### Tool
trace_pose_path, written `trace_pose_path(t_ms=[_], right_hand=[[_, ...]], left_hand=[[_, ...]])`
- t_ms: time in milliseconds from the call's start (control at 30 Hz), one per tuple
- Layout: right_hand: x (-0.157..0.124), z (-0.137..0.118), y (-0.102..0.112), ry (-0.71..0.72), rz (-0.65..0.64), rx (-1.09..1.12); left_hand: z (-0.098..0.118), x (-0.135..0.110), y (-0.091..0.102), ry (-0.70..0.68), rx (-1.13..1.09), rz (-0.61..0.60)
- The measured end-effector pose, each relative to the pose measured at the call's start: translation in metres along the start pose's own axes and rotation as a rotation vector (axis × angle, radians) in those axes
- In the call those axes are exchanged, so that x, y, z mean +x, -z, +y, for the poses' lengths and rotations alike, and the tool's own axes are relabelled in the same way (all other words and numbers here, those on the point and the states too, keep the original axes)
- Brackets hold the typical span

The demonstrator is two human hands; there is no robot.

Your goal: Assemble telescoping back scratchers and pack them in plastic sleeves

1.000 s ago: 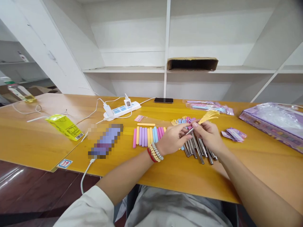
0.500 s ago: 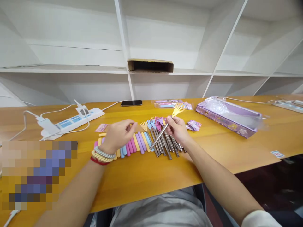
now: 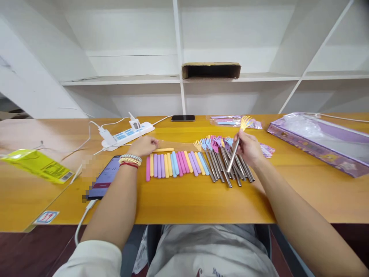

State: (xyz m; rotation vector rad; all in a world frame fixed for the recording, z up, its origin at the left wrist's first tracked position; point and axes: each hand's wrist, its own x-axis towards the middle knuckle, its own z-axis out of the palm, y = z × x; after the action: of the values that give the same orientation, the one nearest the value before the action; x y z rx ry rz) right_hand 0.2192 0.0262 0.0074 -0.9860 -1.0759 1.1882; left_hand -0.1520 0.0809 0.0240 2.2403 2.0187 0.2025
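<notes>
My right hand point(image 3: 249, 146) is closed around the metal rod of a back scratcher point(image 3: 234, 154) with a yellow hand-shaped head, held tilted above a pile of similar back scratchers point(image 3: 220, 157). Their heads are yellow, blue, pink and purple. My left hand point(image 3: 144, 146) has its fingers pinched together behind the left end of a row of coloured foam-like tubes point(image 3: 175, 163). What it pinches, if anything, I cannot make out. By its fingertips lie a yellow tube point(image 3: 164, 150), set crosswise, and a faint clear strip point(image 3: 184, 146).
A power strip point(image 3: 129, 134) with cables and a phone point(image 3: 105, 177) are on the left, near a yellow packet point(image 3: 37, 165). Another phone point(image 3: 183, 118) and wrapped packs point(image 3: 227, 120) lie at the back. At right stands a purple box point(image 3: 317, 142) with plastic film; pink cards point(image 3: 267, 151) lie nearby.
The view has turned left. My left hand has moved from above the row of tubes to behind its left end, its fingers now pinched. My right hand still holds the yellow-headed back scratcher.
</notes>
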Motion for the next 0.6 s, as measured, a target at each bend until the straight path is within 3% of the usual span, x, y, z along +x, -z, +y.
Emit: trace_pose_path(t_ms=[167, 433, 600], right_hand=[[0.011, 0.010, 0.017, -0.052, -0.055, -0.414], [0.021, 0.009, 0.029, 0.029, 0.124, -0.928], [0.021, 0.013, 0.027, 0.046, 0.003, -1.269]], left_hand=[[0.004, 0.000, -0.002, -0.063, -0.069, -0.107], [0.002, 0.005, -0.006, -0.086, -0.074, -0.138], [-0.001, 0.006, -0.007, -0.106, -0.052, -0.154]])
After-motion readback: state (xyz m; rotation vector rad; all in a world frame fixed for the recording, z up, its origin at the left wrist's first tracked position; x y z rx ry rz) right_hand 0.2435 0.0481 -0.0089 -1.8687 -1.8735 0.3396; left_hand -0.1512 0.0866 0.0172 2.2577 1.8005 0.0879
